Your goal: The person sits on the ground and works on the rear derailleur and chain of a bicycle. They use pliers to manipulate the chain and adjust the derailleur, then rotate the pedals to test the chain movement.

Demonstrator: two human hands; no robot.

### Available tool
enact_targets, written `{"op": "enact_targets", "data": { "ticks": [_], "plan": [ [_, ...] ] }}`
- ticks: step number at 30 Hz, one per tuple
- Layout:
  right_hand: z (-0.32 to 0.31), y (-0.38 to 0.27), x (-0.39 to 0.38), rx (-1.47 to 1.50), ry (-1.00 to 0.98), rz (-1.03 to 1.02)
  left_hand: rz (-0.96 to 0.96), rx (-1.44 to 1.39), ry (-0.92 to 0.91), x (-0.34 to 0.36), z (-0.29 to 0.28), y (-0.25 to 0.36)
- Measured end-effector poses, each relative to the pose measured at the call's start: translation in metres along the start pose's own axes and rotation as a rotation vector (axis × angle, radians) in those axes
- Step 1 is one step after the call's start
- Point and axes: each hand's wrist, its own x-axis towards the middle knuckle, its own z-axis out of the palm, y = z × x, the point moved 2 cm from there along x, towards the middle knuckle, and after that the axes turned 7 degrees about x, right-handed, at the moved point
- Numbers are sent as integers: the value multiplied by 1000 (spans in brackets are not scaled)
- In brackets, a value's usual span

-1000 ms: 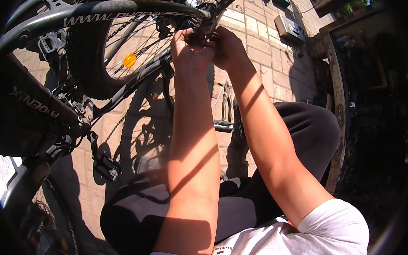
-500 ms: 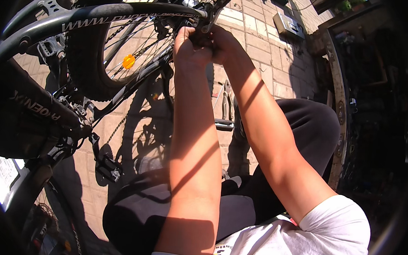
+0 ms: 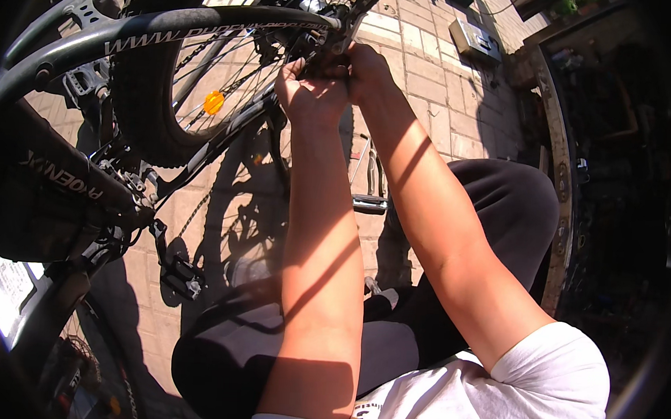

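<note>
A dark bicycle frame (image 3: pixel 78 44) with its rear wheel (image 3: pixel 127 123), spokes and orange reflector (image 3: pixel 213 102) fills the upper left. My left hand (image 3: pixel 313 96) is at the wheel's axle fittings (image 3: pixel 329 35), thumb raised, fingers curled inward on a part I cannot make out. My right hand (image 3: pixel 367 76) is closed just right of it at the same fittings, its fingertips hidden among the dark parts. Between my forearms, pliers and other slim tools (image 3: pixel 376 166) lie on the paving beside a black-and-silver bar (image 3: pixel 368 204).
A pedal and crank (image 3: pixel 182 277) hang at the lower left. A grey metal box (image 3: pixel 473 41) sits on the paving at the upper right. A worn wooden edge (image 3: pixel 561 183) borders a dark area along the right. My bent legs in black trousers (image 3: pixel 502 211) are below.
My left hand's thumb and fingers have shifted slightly left and down, a little more apart from the fittings. My right hand stays at the axle with little movement.
</note>
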Motion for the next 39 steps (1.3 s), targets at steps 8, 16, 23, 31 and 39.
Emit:
{"op": "enact_targets", "data": {
  "ticks": [8, 16, 23, 31, 39],
  "plan": [
    [11, -2, -14, 5, 80, -1, -71, 10, -210, 3, -14, 0],
    [-7, -4, -1, 26, 8, 26, 38, 204, -274, 14, -23, -15],
    [-2, -3, -11, -19, -78, 7, -17, 153, -305, 19, -24, -2],
    [5, -7, -11, -4, 6, -36, -83, 5, -54, 14, -8, 3],
    [7, -7, -13, -139, 25, -40, -150, -27, -66, 10, -8, 7]
  ]
}}
